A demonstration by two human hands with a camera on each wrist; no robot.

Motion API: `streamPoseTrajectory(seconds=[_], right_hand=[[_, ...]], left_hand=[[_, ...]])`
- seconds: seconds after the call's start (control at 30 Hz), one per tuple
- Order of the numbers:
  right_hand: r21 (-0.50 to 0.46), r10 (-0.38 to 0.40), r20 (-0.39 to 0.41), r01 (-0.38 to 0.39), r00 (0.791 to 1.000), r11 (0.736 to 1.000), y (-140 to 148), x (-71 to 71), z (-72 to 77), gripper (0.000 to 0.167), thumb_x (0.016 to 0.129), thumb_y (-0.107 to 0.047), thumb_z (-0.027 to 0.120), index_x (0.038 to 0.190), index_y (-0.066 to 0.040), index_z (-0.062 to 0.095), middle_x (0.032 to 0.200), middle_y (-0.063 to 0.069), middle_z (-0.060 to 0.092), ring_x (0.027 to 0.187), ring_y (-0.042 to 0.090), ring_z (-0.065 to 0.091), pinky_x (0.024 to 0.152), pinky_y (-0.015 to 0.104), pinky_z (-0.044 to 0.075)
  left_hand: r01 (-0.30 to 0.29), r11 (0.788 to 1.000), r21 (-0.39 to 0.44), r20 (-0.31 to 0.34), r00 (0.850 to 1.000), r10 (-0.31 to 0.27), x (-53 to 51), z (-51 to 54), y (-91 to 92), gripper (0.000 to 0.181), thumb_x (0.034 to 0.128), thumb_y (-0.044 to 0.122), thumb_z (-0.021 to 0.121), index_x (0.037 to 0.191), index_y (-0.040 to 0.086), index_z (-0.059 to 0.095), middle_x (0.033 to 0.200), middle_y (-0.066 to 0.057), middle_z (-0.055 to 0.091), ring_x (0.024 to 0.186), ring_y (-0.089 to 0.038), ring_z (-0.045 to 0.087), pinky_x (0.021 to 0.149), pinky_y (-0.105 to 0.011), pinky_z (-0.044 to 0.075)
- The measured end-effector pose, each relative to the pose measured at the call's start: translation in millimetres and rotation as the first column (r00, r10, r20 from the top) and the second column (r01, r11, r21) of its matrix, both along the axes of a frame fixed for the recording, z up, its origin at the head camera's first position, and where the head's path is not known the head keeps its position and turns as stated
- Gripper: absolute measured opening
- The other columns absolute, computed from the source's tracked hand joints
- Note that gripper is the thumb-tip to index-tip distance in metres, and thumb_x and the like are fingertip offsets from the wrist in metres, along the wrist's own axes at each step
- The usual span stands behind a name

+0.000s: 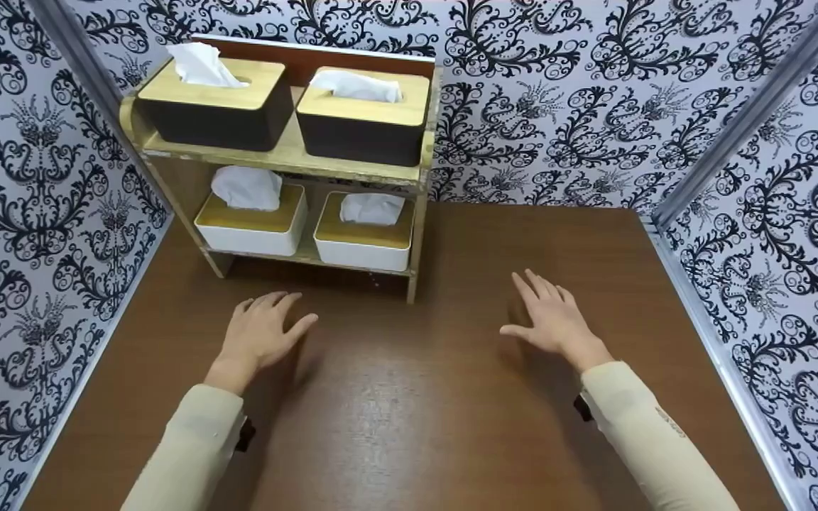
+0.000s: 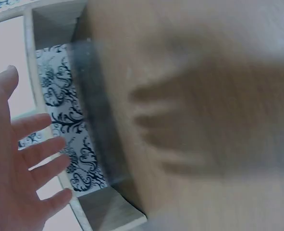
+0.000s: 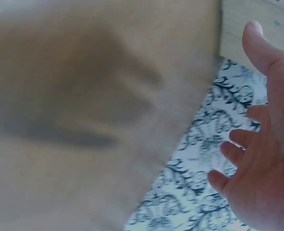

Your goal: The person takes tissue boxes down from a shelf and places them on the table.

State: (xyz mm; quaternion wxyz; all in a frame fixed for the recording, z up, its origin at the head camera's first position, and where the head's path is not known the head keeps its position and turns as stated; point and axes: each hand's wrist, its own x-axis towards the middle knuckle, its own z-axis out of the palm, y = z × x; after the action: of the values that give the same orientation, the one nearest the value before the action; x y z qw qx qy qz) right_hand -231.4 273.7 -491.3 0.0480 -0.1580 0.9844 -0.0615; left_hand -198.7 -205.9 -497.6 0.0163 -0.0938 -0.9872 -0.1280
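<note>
Both hands hover over the brown table with their fingers spread and nothing held. My left hand is in front of a wooden two-tier shelf, apart from it. To the right of the shelf is my right hand, palm down. On the upper tier stand two black tissue boxes with wooden lids, one on the left and one on the right. Below them sit two white tissue boxes, left and right. White tissue pokes out of each lid.
The brown tabletop spreads out around the shelf and under both hands. Black-and-white patterned walls enclose the table at the back and sides. A metal strip runs along the right edge.
</note>
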Motion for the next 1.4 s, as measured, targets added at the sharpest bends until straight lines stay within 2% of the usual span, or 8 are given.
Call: streamPoseTrajectory(seconds=[0.2, 0.43, 0.67, 0.83, 0.97, 1.13, 1.27, 1.4], right_hand=[[0.008, 0.048, -0.039, -0.047, 0.998, 0.999, -21, -7.8, 31.4, 0.102, 0.083, -0.068, 0.059, 0.158, -0.014, 0.015, 0.163, 0.016, 0.016, 0.146, 0.04, 0.027, 0.115, 0.062, 0.026], [0.027, 0.097, -0.082, -0.095, 0.992, 0.995, -50, -19.7, 73.0, 0.105, 0.083, -0.067, 0.06, 0.158, -0.016, 0.008, 0.165, 0.014, 0.011, 0.148, 0.037, 0.023, 0.118, 0.06, 0.024], [0.001, 0.108, -0.185, -0.11, 0.977, 0.994, -80, -32.2, 118.8, 0.108, 0.081, -0.067, 0.062, 0.158, -0.019, 0.003, 0.165, 0.01, 0.012, 0.147, 0.036, 0.027, 0.116, 0.058, 0.03], [-0.101, 0.093, -0.276, -0.125, 0.957, 0.987, -100, -41.6, 144.4, 0.105, 0.082, -0.063, 0.063, 0.158, -0.021, 0.005, 0.164, 0.008, 0.017, 0.148, 0.033, 0.027, 0.118, 0.058, 0.027], [-0.185, 0.061, -0.333, -0.129, 0.941, 0.974, -115, -47.5, 155.1, 0.102, 0.083, -0.061, 0.065, 0.158, -0.02, 0.009, 0.163, 0.008, 0.022, 0.148, 0.03, 0.028, 0.117, 0.056, 0.03], [-0.251, 0.036, -0.39, -0.144, 0.92, 0.957, -132, -55.0, 160.5, 0.102, 0.082, -0.056, 0.069, 0.158, -0.019, 0.012, 0.163, 0.005, 0.021, 0.147, 0.028, 0.029, 0.12, 0.048, 0.029], [-0.302, 0.023, -0.458, -0.18, 0.888, 0.936, -146, -59.0, 160.3, 0.105, 0.08, -0.054, 0.072, 0.157, -0.017, 0.012, 0.164, 0.002, 0.016, 0.148, 0.025, 0.028, 0.122, 0.04, 0.026], [-0.342, 0.007, -0.5, -0.205, 0.866, 0.917, -158, -62.2, 158.5, 0.104, 0.08, -0.049, 0.074, 0.157, -0.019, 0.011, 0.165, -0.001, 0.01, 0.147, 0.023, 0.03, 0.117, 0.034, 0.036]], left_hand=[[0.01, 0.999, 0.048, 0.002, 1.0, -0.01, 1.3, 10.9, 5.3, 0.071, 0.0961, 0.067, 0.035, 0.137, 0.012, 0.056, 0.135, -0.017, 0.06, 0.126, -0.038, 0.055, 0.104, -0.06, 0.041], [0.016, 0.997, 0.075, 0.029, 0.999, -0.018, 3.3, 18.8, 7.4, 0.07, 0.0974, 0.064, 0.034, 0.136, 0.01, 0.056, 0.135, -0.018, 0.06, 0.126, -0.039, 0.054, 0.107, -0.06, 0.039], [0.026, 0.997, 0.068, 0.05, 0.998, -0.03, 4.7, 16.6, 8.0, 0.062, 0.0986, 0.057, 0.041, 0.136, 0.009, 0.056, 0.135, -0.019, 0.06, 0.125, -0.041, 0.055, 0.106, -0.058, 0.041], [0.031, 0.996, 0.087, 0.041, 0.999, -0.034, 5.2, 15.0, 9.4, 0.059, 0.0988, 0.054, 0.043, 0.134, 0.009, 0.057, 0.134, -0.018, 0.061, 0.124, -0.04, 0.056, 0.105, -0.058, 0.042], [0.041, 0.992, 0.117, 0.011, 0.999, -0.043, 5.0, 14.5, 10.9, 0.055, 0.0989, 0.051, 0.046, 0.132, 0.01, 0.059, 0.131, -0.016, 0.063, 0.122, -0.039, 0.058, 0.104, -0.058, 0.043], [0.057, 0.989, 0.136, -0.025, 0.998, -0.054, 6.1, 11.3, 12.0, 0.049, 0.0985, 0.045, 0.05, 0.129, 0.01, 0.061, 0.128, -0.015, 0.066, 0.118, -0.038, 0.061, 0.102, -0.056, 0.045], [0.059, 0.989, 0.139, -0.037, 0.998, -0.054, 8.1, 7.7, 12.4, 0.045, 0.0979, 0.042, 0.053, 0.128, 0.01, 0.062, 0.126, -0.015, 0.067, 0.115, -0.038, 0.062, 0.099, -0.056, 0.048], [0.054, 0.987, 0.153, -0.036, 0.998, -0.049, 9.7, 6.1, 12.7, 0.044, 0.0976, 0.041, 0.055, 0.128, 0.01, 0.063, 0.126, -0.015, 0.067, 0.114, -0.038, 0.063, 0.097, -0.056, 0.049]])
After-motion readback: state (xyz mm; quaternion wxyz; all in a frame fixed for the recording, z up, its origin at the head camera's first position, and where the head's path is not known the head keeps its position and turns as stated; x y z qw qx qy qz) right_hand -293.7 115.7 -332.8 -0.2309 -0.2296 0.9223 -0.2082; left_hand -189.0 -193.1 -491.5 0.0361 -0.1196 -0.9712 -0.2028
